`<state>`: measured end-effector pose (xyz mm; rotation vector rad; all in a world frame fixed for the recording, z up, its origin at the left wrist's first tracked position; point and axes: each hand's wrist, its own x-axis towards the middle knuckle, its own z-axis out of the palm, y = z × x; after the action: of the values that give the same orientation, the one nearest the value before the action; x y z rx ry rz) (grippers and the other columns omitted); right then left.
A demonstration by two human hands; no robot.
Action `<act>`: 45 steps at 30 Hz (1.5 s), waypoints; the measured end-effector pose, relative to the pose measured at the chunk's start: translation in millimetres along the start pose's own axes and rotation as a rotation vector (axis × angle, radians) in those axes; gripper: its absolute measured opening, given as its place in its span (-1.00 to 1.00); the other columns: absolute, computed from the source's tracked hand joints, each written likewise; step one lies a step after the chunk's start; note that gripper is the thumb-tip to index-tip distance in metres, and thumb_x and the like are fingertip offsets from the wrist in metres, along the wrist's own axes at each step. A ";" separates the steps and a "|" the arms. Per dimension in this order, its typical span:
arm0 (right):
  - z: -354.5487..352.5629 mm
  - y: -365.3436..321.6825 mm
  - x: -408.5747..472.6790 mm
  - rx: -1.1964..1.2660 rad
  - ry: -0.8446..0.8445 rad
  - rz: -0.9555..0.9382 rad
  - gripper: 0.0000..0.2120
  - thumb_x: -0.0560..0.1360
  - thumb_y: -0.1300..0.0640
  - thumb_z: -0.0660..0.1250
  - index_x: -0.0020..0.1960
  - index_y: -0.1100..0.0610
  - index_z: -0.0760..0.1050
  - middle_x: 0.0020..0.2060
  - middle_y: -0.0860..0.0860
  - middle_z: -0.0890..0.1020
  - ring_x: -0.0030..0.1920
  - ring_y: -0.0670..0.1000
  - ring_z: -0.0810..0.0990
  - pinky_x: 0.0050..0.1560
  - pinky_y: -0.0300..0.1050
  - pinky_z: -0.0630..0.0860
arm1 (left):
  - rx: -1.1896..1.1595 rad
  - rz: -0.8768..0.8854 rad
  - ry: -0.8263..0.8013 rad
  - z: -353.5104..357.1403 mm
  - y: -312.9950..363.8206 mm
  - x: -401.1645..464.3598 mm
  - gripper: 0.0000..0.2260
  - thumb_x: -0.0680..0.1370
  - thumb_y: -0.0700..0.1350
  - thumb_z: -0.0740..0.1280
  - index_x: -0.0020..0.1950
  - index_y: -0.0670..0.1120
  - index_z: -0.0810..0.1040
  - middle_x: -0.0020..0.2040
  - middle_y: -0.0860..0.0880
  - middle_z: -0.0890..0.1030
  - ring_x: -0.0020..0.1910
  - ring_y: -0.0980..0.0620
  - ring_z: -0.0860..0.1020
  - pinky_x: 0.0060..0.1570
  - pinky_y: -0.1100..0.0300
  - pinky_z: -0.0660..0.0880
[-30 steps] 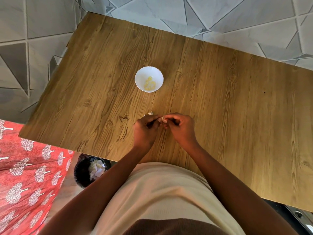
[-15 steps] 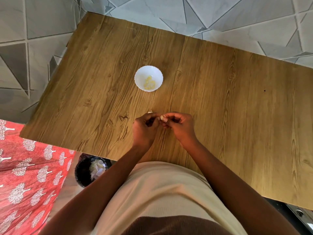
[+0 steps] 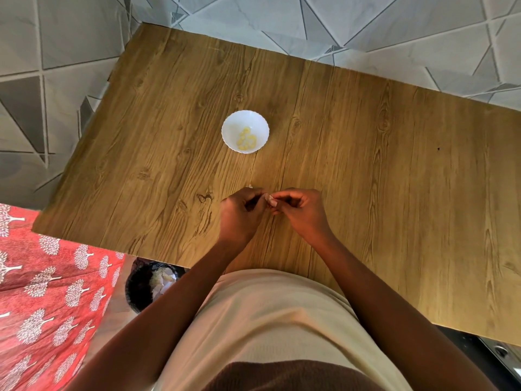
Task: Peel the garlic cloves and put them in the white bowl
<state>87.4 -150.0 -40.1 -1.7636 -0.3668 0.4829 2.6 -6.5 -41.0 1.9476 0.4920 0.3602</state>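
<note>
A small white bowl (image 3: 229, 128) with a scalloped rim stands on the wooden table (image 3: 366, 165), holding several peeled yellowish garlic cloves (image 3: 246, 139). Nearer to me, my left hand (image 3: 239, 214) and my right hand (image 3: 301, 211) meet fingertip to fingertip above the table. Between them they pinch a small pale garlic clove (image 3: 271, 200), mostly hidden by the fingers. A tiny white scrap (image 3: 250, 186) peeks out just beyond my left hand's knuckles.
A black waste bin (image 3: 141, 289) with white peel scraps inside stands on the floor below the table's near left edge. Red patterned fabric (image 3: 48, 292) lies at the lower left. Grey triangle-patterned tiles surround the table.
Both hands stay together at the same spot, with only slight finger movement on the clove. The bowl has not moved.
</note>
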 end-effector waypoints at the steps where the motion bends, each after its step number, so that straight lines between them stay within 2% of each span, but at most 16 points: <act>1: -0.8 0.6 0.0 -0.005 0.002 0.004 -0.84 0.49 0.29 0.51 0.06 0.29 0.70 -0.17 0.10 0.75 -0.20 0.07 0.75 -0.11 0.01 0.70 | 0.030 0.039 0.000 -0.6 0.8 0.8 -0.91 0.58 -0.18 0.47 0.06 -0.14 0.74 -0.15 0.01 0.71 -0.22 0.04 0.65 -0.22 0.08 0.59; 5: -4.6 -1.7 -0.4 -0.075 -0.001 -0.011 -0.79 0.44 0.32 0.55 0.07 0.22 0.71 -0.13 0.04 0.76 -0.12 -0.01 0.75 -0.03 -0.01 0.70 | 0.089 0.153 0.000 -3.3 4.9 2.5 -0.94 0.56 -0.24 0.47 0.02 -0.16 0.72 -0.17 0.01 0.69 -0.26 0.12 0.59 -0.27 0.30 0.48; 9: -6.6 -4.8 -0.3 -0.174 0.004 -0.077 -0.80 0.43 0.33 0.55 0.04 0.19 0.71 -0.12 0.00 0.75 -0.11 -0.08 0.74 0.00 -0.07 0.68 | 0.077 0.183 -0.059 -7.8 2.9 8.4 -0.90 0.55 -0.23 0.50 0.06 -0.16 0.74 -0.09 -0.01 0.73 -0.19 0.12 0.66 -0.21 0.28 0.56; 15: -8.4 -6.8 -1.7 -0.336 0.014 -0.246 -0.79 0.44 0.34 0.54 0.06 0.22 0.68 -0.10 0.03 0.75 -0.08 -0.11 0.72 -0.01 -0.16 0.67 | 0.265 0.386 -0.258 -14.8 -1.1 23.3 -0.85 0.56 -0.32 0.40 0.08 -0.22 0.72 -0.11 -0.11 0.72 -0.22 0.04 0.64 -0.17 0.27 0.50; 19: -7.5 -2.3 -2.5 -0.365 0.021 -0.270 -0.79 0.43 0.36 0.53 0.05 0.24 0.68 -0.10 0.05 0.75 -0.08 -0.09 0.72 0.00 -0.09 0.68 | 0.291 0.367 -0.285 -12.1 1.4 21.7 -0.88 0.57 -0.29 0.37 -0.02 -0.22 0.72 -0.26 -0.12 0.66 -0.33 0.01 0.54 -0.26 0.18 0.44; 21: -8.2 -1.5 -3.0 -0.397 0.019 -0.294 -0.80 0.43 0.37 0.52 0.04 0.24 0.68 -0.10 0.05 0.74 -0.08 -0.09 0.72 -0.01 -0.11 0.68 | 0.273 0.342 -0.270 -9.7 2.0 18.6 -0.89 0.56 -0.29 0.37 -0.05 -0.22 0.71 -0.30 -0.11 0.63 -0.37 0.01 0.50 -0.29 0.21 0.39; 24: -8.5 0.0 -2.0 -0.426 0.019 -0.330 -0.78 0.42 0.40 0.50 0.05 0.25 0.68 -0.11 0.07 0.75 -0.09 -0.06 0.73 -0.02 -0.14 0.68 | 0.260 0.294 -0.229 -4.5 2.5 13.8 -0.90 0.55 -0.31 0.38 -0.11 -0.23 0.68 -0.32 -0.10 0.61 -0.39 -0.01 0.49 -0.32 0.12 0.43; 28: -3.7 2.4 -0.8 -0.413 0.040 -0.297 -0.74 0.41 0.42 0.50 0.07 0.24 0.69 -0.09 0.05 0.75 -0.07 -0.13 0.71 -0.01 -0.23 0.66 | 0.180 0.190 -0.171 -1.5 -3.2 8.6 -0.91 0.54 -0.30 0.41 -0.08 -0.20 0.72 -0.29 -0.05 0.66 -0.39 0.05 0.52 -0.35 0.14 0.45; 31: -1.5 1.0 -0.9 -0.297 0.062 -0.188 -0.76 0.42 0.43 0.51 0.04 0.22 0.70 -0.11 -0.02 0.73 -0.08 -0.21 0.70 -0.04 -0.36 0.60 | 0.093 0.098 -0.205 -5.8 -5.9 8.5 -0.90 0.58 -0.26 0.40 -0.03 -0.18 0.73 -0.27 -0.07 0.67 -0.34 -0.04 0.56 -0.31 0.04 0.50; 34: -0.4 -0.7 0.7 -0.191 0.071 -0.114 -0.78 0.41 0.44 0.52 0.01 0.22 0.69 -0.15 -0.01 0.73 -0.11 -0.14 0.73 -0.04 -0.27 0.63 | -0.165 -0.089 -0.233 -9.8 -4.4 10.1 -0.87 0.61 -0.30 0.39 -0.01 -0.20 0.74 -0.29 -0.12 0.66 -0.36 -0.04 0.50 -0.32 0.16 0.46; 38: 2.8 -0.4 1.5 -0.080 0.084 -0.049 -0.79 0.42 0.44 0.51 0.01 0.25 0.68 -0.16 0.03 0.74 -0.11 -0.05 0.75 -0.02 -0.11 0.68 | -0.533 -0.486 -0.159 -5.3 -4.5 12.4 -0.85 0.62 -0.39 0.34 -0.02 -0.28 0.71 -0.25 -0.19 0.65 -0.30 0.02 0.56 -0.28 0.26 0.52; 40: 5.2 0.8 0.9 -0.045 0.091 -0.023 -0.78 0.41 0.44 0.51 0.01 0.24 0.67 -0.15 0.05 0.75 -0.11 -0.02 0.75 -0.02 -0.03 0.69 | -0.642 -0.605 -0.119 -4.3 -4.7 13.0 -0.85 0.61 -0.41 0.32 -0.02 -0.31 0.69 -0.25 -0.17 0.66 -0.31 0.04 0.57 -0.27 0.28 0.54; 41: 6.5 1.5 0.5 -0.035 0.092 -0.013 -0.78 0.41 0.44 0.52 0.01 0.24 0.67 -0.15 0.05 0.75 -0.11 -0.01 0.75 -0.02 -0.02 0.69 | -0.613 -0.597 -0.109 -4.3 -6.5 12.1 -0.86 0.61 -0.41 0.33 -0.02 -0.32 0.69 -0.25 -0.17 0.66 -0.31 0.03 0.58 -0.26 0.27 0.55; 42: 7.4 2.5 0.6 -0.032 0.093 -0.004 -0.78 0.41 0.43 0.52 0.01 0.23 0.67 -0.16 0.06 0.75 -0.11 -0.01 0.75 -0.03 -0.02 0.69 | -0.488 -0.527 -0.110 -4.7 -10.0 10.6 -0.87 0.60 -0.38 0.36 -0.01 -0.29 0.71 -0.25 -0.16 0.68 -0.31 0.03 0.59 -0.24 0.27 0.56; 45: 10.4 6.1 0.6 -0.030 0.097 0.023 -0.79 0.43 0.43 0.51 0.03 0.24 0.67 -0.18 0.05 0.74 -0.15 0.00 0.75 -0.08 -0.07 0.69 | 0.077 -0.211 -0.109 -5.8 -21.4 3.1 -0.94 0.56 -0.23 0.49 0.00 -0.12 0.75 -0.24 0.03 0.72 -0.28 0.17 0.65 -0.18 0.36 0.57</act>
<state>82.6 -142.4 -48.2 -1.8147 -0.2866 0.4084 -1.1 7.5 -58.0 1.9554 0.6420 0.1014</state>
